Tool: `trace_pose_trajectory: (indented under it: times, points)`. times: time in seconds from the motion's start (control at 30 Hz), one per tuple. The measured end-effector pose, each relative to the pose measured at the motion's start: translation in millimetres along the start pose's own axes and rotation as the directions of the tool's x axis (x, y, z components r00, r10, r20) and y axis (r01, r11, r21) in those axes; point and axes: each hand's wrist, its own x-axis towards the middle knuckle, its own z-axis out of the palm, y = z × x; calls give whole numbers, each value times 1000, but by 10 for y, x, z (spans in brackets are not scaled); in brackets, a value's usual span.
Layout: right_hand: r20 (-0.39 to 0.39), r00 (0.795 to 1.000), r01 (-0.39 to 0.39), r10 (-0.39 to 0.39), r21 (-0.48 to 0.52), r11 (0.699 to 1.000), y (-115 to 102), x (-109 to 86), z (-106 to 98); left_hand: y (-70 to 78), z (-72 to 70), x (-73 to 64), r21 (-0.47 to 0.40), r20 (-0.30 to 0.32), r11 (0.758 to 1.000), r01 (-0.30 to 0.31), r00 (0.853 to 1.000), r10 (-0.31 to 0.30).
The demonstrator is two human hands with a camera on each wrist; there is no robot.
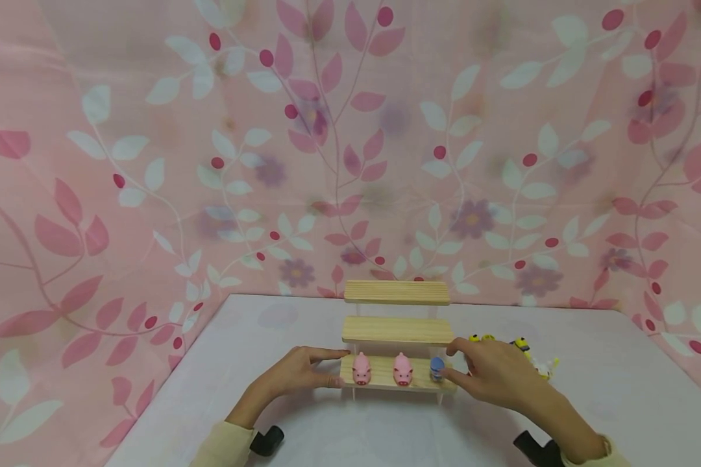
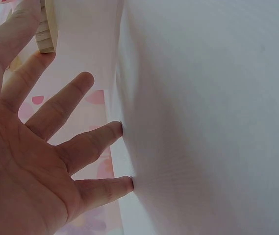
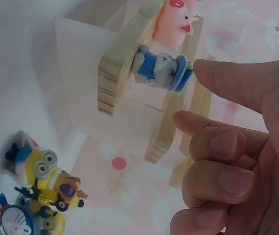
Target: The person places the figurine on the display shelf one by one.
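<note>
A three-tier wooden shelf stand (image 1: 380, 383) stands on the table. My left hand (image 1: 295, 376) holds the left end of its bottom board between thumb and index finger; the other fingers spread straight in the left wrist view. Two pink pig figures (image 1: 402, 370) sit on that board. At its right end is a small figure (image 3: 161, 71) in blue with a blue hat. Close by it is my right hand (image 1: 496, 373), thumb tip by the hat and index finger apart from the figure. Its other fingers are loosely curled and hold nothing.
Right of the stand, partly behind my right hand, lies a group of small toys, among them a yellow goggled figure (image 3: 41, 169) and a blue-and-white cat figure (image 3: 16, 220). The upper boards (image 1: 397, 329) rise behind. A pink floral cloth (image 1: 327, 162) hangs at the back.
</note>
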Motion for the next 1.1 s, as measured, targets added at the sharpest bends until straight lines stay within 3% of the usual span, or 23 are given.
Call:
trace_pose_trajectory:
  times: [0.67,1.1]
  points:
    - [99,984,-146,151,-55,988,232,-103,-1,-26,7,-4,-9,-4,1000,-4,1000,4]
    - [122,972,-193,199,-60,979,394,-111,81,-8,5,0,-5,-4,1000,-5,1000,5]
